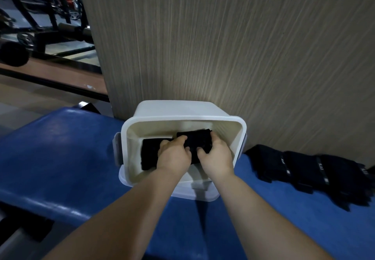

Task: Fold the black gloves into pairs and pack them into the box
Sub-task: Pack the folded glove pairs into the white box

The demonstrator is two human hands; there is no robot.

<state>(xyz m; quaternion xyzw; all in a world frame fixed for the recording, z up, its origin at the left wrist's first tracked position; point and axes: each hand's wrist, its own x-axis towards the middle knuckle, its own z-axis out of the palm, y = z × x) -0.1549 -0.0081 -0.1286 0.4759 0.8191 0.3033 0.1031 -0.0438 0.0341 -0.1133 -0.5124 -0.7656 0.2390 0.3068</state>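
A white plastic box (129, 129) stands on the blue padded bench against a wood-grain wall. Both my hands reach inside it. My left hand (174, 154) and my right hand (215, 156) grip a folded pair of black gloves (197, 140), fingers curled over its far edge. A second folded black pair (150, 154) lies on the box floor to the left, partly under my left hand. Several loose black gloves (304, 170) with white-marked cuffs lie in a row on the bench right of the box.
The blue bench (71, 158) stretches left and right of the box. The wood-grain wall panel (223, 46) rises directly behind it. Dark gym equipment (40, 26) stands beyond the bench at the upper left.
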